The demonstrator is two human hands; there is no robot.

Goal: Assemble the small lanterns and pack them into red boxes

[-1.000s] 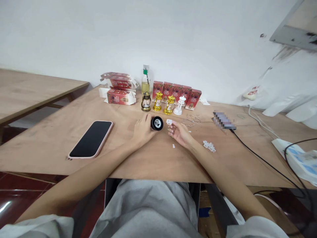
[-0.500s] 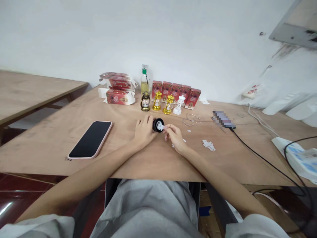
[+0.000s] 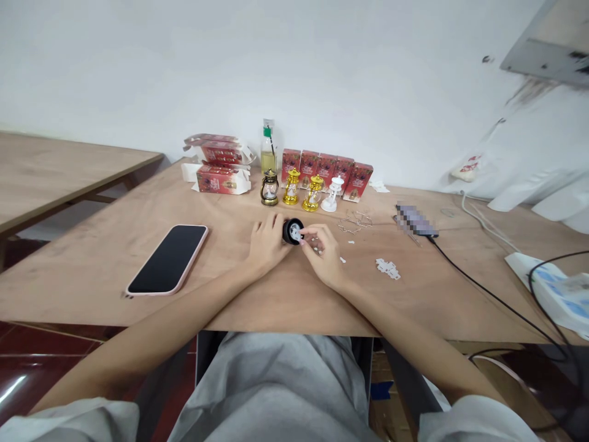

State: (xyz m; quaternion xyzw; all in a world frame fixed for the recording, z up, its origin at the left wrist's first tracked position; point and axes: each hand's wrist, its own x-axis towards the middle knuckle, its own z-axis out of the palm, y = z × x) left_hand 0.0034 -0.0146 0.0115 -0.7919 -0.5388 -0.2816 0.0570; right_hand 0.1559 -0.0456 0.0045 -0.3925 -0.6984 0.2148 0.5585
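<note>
My left hand [image 3: 268, 244] is closed around a small black round lantern base [image 3: 287, 231], lying on its side with its hollow end turned toward me and to the right. The rest of that item is hidden by the hand. At the opening, the thumb and forefinger of my right hand [image 3: 323, 253] pinch the edge of a small white plastic piece [image 3: 295, 232] that sits mostly inside the base. Small white bits lie on the wood near my right hand. Beyond both hands stand several miniature lanterns: a bronze one [image 3: 269, 189], gold ones [image 3: 313, 195] and a white one [image 3: 332, 195].
Red boxes [image 3: 326, 170] stand against the wall beside a bottle [image 3: 269, 156]; opened boxes [image 3: 221, 178] lie left. A phone [image 3: 169, 261] rests at left, another phone [image 3: 416, 220] with a cable at right. Wire handles [image 3: 355, 222], white pieces [image 3: 388, 269] and a power strip [image 3: 547, 288] are rightward.
The white piece has gone deeper into the black base. My right hand's fingers have moved slightly left, up against the opening. My left hand keeps its grip.
</note>
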